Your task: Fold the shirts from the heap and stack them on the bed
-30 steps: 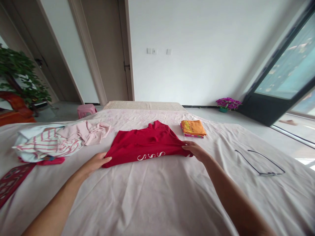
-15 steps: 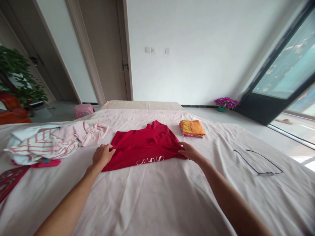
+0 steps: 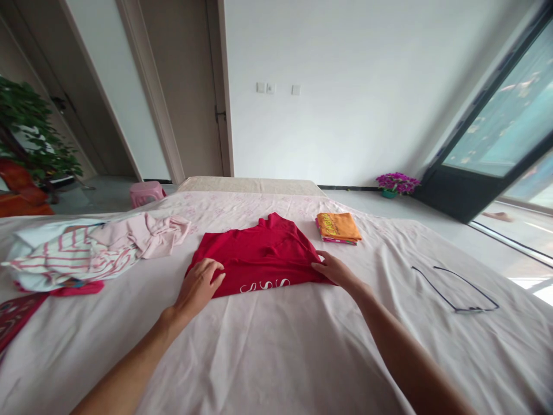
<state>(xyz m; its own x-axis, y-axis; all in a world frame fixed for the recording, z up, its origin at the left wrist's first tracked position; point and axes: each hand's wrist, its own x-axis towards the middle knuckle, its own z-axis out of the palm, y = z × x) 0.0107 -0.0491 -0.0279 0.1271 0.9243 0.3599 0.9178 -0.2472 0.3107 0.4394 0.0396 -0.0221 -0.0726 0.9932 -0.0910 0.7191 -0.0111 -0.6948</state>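
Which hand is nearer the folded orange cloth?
The right hand: it is on the near side of the folded orange cloth, at the right edge of the red shirt. The left hand is farther, at the shirt's left side.

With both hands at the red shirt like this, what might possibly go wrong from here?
The red shirt has creases, so the left hand might press them in. The folded stack lies just beyond the right hand, so a wide swing might disturb it. The glasses lie open on the sheet, so tugging it might shift them.
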